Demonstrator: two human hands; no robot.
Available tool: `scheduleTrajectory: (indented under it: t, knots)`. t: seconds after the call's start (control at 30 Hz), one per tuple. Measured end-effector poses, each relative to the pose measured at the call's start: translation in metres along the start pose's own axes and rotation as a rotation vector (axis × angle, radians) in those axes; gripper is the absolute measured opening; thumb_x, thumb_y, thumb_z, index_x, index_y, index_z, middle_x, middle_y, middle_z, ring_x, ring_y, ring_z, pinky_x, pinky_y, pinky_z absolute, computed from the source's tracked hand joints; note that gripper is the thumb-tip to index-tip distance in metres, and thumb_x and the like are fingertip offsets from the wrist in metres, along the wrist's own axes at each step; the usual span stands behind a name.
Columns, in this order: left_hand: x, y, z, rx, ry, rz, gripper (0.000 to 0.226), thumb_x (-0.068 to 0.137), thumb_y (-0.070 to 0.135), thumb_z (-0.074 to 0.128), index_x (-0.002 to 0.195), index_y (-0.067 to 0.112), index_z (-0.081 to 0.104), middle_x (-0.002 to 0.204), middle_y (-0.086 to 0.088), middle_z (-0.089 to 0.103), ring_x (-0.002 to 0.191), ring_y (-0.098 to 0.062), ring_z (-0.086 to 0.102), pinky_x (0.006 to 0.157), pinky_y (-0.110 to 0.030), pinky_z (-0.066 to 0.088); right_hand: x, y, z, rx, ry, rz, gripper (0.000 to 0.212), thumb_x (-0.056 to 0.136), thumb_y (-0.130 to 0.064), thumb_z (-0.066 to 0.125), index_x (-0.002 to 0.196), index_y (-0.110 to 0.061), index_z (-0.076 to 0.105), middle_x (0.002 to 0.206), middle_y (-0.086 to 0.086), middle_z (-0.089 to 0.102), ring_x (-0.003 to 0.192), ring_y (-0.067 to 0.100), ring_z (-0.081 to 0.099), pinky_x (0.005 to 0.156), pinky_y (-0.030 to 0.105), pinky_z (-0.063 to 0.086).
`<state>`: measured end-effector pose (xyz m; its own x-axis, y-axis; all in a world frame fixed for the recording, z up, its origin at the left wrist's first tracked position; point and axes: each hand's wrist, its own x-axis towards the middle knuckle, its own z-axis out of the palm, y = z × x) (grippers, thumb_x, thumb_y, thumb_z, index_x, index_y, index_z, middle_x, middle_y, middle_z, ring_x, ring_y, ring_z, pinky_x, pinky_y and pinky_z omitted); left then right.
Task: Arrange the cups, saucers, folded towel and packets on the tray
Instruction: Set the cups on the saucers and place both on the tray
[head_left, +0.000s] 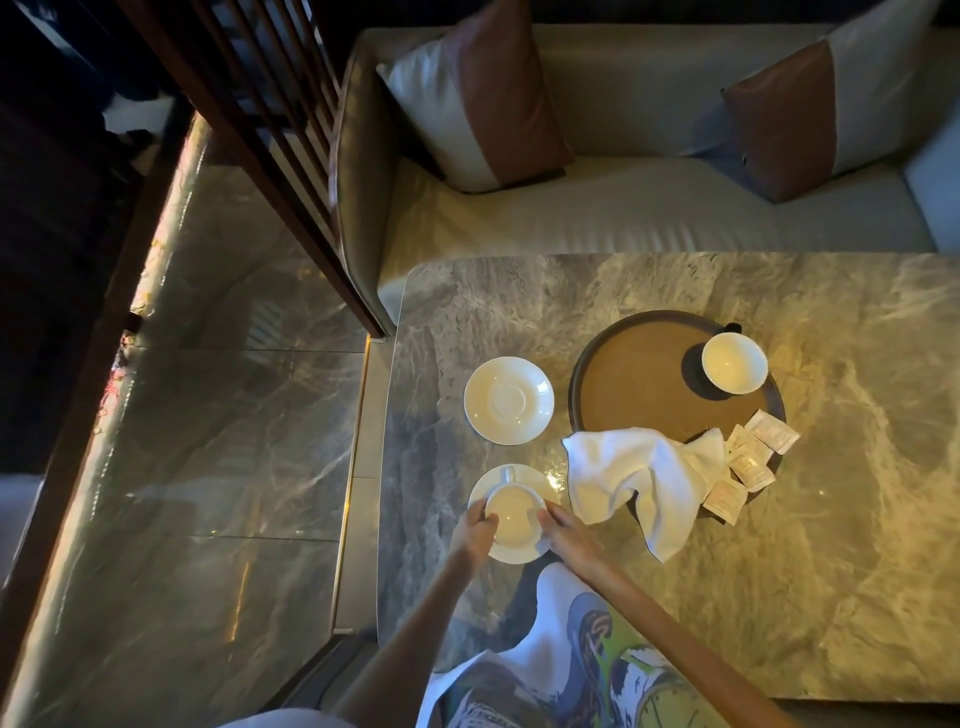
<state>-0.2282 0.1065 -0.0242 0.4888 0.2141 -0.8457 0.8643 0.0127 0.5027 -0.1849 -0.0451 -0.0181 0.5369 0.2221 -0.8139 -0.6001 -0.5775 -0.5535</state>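
A round dark-rimmed tray (644, 387) lies on the marble table. One white cup (734, 362) stands at the tray's far right edge. A second white cup (514, 514) sits on a saucer (524, 480) at the table's near left. My left hand (474, 530) grips that cup's left side and my right hand (563, 527) its right side. An empty saucer (509, 400) lies left of the tray. A crumpled white towel (639, 475) drapes over the tray's near rim. Several packets (748, 457) lie scattered at the tray's near right edge.
The marble table (779, 571) has bare surface to the right and near side. A sofa with two cushions (483, 98) stands beyond the table. A wooden slatted divider (270, 130) rises at the left. Glossy floor lies left of the table.
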Motion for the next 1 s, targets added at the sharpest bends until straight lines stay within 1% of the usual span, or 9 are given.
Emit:
scheduleTrajectory:
  t: [0.17,0.23,0.3,0.43,0.53,0.63,0.77,0.9,1.0]
  knots:
    - [-0.004,0.004,-0.003,0.039,0.006,-0.002,0.042,0.092,0.004,0.047,0.134,0.006,0.051,0.127,-0.021,0.058,0.117,-0.037,0.053,0.101,-0.052,0.048,0.002,0.003,-0.001,0.071,-0.005,-0.007,0.030,0.103,-0.029,0.046,0.127,-0.019,0.060,0.117,0.002,0.064,0.105,0.017,0.060,0.085,0.027,0.045]
    - [-0.006,0.006,-0.004,0.106,0.009,0.011,0.041,0.093,0.011,0.050,0.134,0.008,0.050,0.127,-0.020,0.059,0.114,-0.036,0.056,0.098,-0.048,0.050,0.002,0.004,-0.002,0.169,-0.013,0.010,0.030,0.102,-0.028,0.050,0.126,-0.014,0.061,0.120,0.010,0.065,0.111,0.025,0.062,0.096,0.040,0.052]
    - [-0.009,0.008,-0.005,0.252,0.044,0.037,0.042,0.096,0.023,0.047,0.136,0.010,0.047,0.127,-0.018,0.060,0.111,-0.033,0.059,0.093,-0.043,0.051,0.000,0.004,-0.008,0.257,-0.015,0.027,0.032,0.101,-0.026,0.052,0.127,-0.011,0.060,0.124,0.015,0.063,0.118,0.031,0.059,0.102,0.047,0.048]
    - [-0.008,0.031,-0.003,0.565,0.338,0.162,0.039,0.097,0.038,0.035,0.130,0.018,0.044,0.121,-0.009,0.065,0.103,-0.029,0.064,0.083,-0.039,0.050,-0.004,0.007,-0.045,0.419,0.079,0.054,0.018,0.097,-0.027,0.060,0.110,-0.016,0.067,0.115,0.011,0.067,0.106,0.024,0.064,0.090,0.036,0.055]
    - [0.001,0.076,0.014,0.576,0.420,0.361,0.035,0.097,0.035,0.035,0.128,0.021,0.046,0.124,-0.007,0.064,0.106,-0.029,0.065,0.088,-0.045,0.051,0.000,0.003,-0.102,0.484,0.177,-0.029,0.028,0.099,-0.013,0.055,0.119,0.004,0.063,0.111,0.018,0.065,0.089,0.023,0.066,0.069,0.023,0.058]
    - [0.024,0.140,0.050,0.615,0.371,0.478,0.033,0.098,0.028,0.038,0.127,0.018,0.050,0.125,-0.010,0.063,0.108,-0.034,0.062,0.087,-0.046,0.048,0.011,-0.013,-0.172,0.407,0.367,-0.114,0.030,0.100,-0.010,0.053,0.123,0.008,0.061,0.114,0.021,0.065,0.100,0.033,0.064,0.084,0.037,0.054]
    - [0.056,0.219,0.120,0.562,0.253,0.534,0.033,0.092,0.007,0.039,0.122,0.009,0.053,0.110,-0.025,0.066,0.099,-0.044,0.062,0.074,-0.043,0.045,0.036,-0.032,-0.263,0.407,0.567,-0.171,0.034,0.099,-0.016,0.056,0.127,0.003,0.061,0.127,0.024,0.063,0.111,0.027,0.060,0.103,0.049,0.047]
    - [0.079,0.265,0.188,0.547,0.118,0.509,0.034,0.095,0.010,0.040,0.125,0.004,0.055,0.115,-0.027,0.065,0.107,-0.042,0.062,0.089,-0.043,0.048,0.073,-0.037,-0.325,0.361,0.609,-0.101,0.046,0.098,-0.022,0.058,0.138,0.001,0.052,0.142,0.018,0.053,0.131,0.033,0.051,0.107,0.044,0.043]
    - [0.095,0.280,0.232,0.529,0.026,0.405,0.039,0.098,0.018,0.043,0.134,0.003,0.048,0.134,-0.022,0.056,0.124,-0.039,0.053,0.101,-0.041,0.044,0.098,-0.030,-0.348,0.316,0.567,-0.061,0.046,0.100,-0.019,0.055,0.140,0.002,0.048,0.143,0.021,0.052,0.131,0.037,0.049,0.104,0.046,0.041]
